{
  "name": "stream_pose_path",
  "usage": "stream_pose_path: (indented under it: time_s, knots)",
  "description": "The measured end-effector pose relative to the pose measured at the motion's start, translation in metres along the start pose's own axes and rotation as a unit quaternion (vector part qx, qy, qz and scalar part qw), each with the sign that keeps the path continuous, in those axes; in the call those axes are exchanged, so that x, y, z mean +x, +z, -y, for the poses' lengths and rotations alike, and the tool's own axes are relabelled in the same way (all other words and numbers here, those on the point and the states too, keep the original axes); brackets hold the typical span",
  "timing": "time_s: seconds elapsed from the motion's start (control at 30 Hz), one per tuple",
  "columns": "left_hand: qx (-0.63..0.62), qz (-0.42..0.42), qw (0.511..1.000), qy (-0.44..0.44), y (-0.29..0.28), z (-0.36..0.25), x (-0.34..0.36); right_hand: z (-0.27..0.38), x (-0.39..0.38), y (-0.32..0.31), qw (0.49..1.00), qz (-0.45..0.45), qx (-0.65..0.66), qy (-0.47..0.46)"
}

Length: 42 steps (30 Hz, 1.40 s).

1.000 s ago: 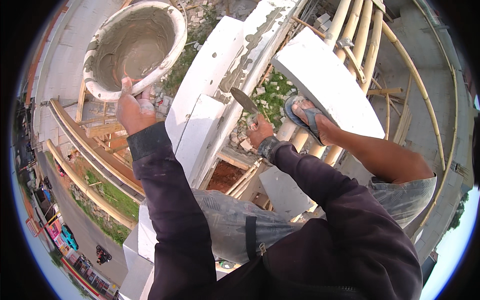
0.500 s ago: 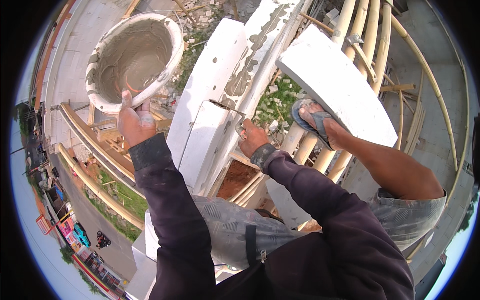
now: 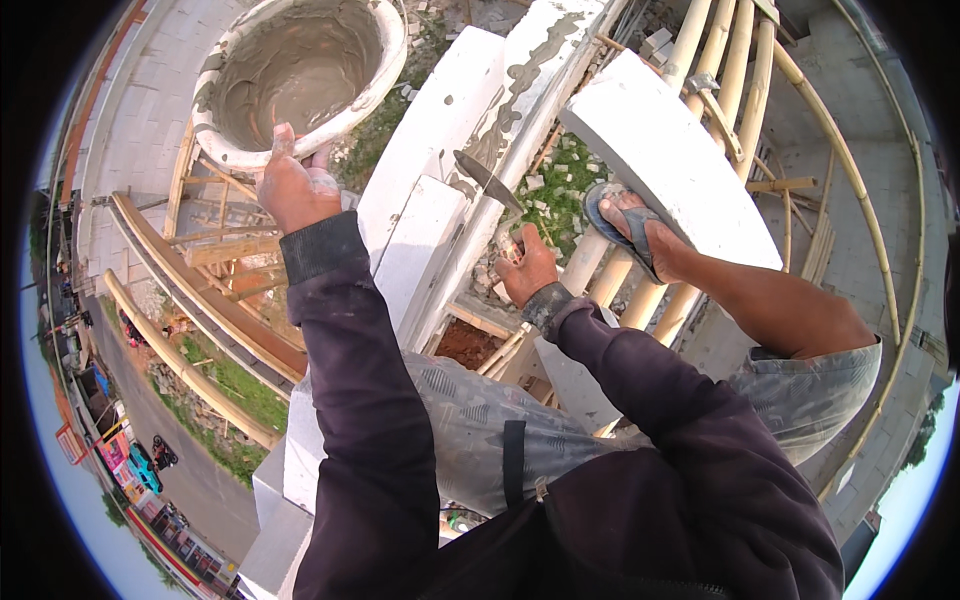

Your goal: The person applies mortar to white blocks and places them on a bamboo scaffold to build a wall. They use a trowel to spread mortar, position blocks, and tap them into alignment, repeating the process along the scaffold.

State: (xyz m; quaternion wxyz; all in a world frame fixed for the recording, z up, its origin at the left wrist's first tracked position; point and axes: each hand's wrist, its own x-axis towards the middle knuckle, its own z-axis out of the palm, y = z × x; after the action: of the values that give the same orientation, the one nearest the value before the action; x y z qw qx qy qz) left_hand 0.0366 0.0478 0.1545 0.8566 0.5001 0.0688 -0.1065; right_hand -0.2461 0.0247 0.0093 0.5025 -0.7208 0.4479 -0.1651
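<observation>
My left hand (image 3: 298,192) grips the near rim of a white mortar-smeared bucket (image 3: 226,148), thumb over the edge. Wet grey mortar (image 3: 315,75) coats the inside, and the bucket tilts toward me. In my right hand (image 3: 530,268) is a pointed trowel (image 3: 488,182), held by its handle with the blade above the wall edge. Below the blade, grey mortar (image 3: 512,112) lies in a rough strip along the wall top. White blocks (image 3: 435,110) stand beside that strip on its left.
A large white block (image 3: 680,165) rests on bamboo poles (image 3: 715,50) at right, my sandalled foot (image 3: 630,225) against it. A hammer (image 3: 708,95) lies on the poles. Curved bamboo rails (image 3: 190,355) flank the drop at left, above a road (image 3: 205,500). Rubble and grass (image 3: 560,185) show below.
The bucket and my left hand have shifted up and right in view. My right hand has moved slightly right, and the trowel blade has lifted from the block's end and now shows broadly.
</observation>
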Motion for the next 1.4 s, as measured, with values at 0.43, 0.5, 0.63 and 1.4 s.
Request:
stream_pose_path:
  time_s: [0.43, 0.5, 0.63, 1.4]
  knots:
    - [0.137, 0.013, 0.989, 0.051, -0.021, -0.017, -0.031, -0.029, 0.044, 0.110, 0.975, 0.001, 0.050, 0.218]
    - [0.153, 0.006, 0.987, 0.054, -0.021, -0.025, -0.047, -0.012, 0.042, 0.113, 0.971, 0.024, 0.035, 0.237]
    - [0.178, 0.006, 0.984, 0.021, -0.012, -0.057, -0.081, 0.016, 0.008, 0.091, 0.970, 0.046, 0.001, 0.238]
    - [0.286, -0.271, 0.870, -0.298, -0.038, -0.115, -0.336, 0.277, -0.037, -0.217, 0.910, 0.366, -0.180, -0.074]
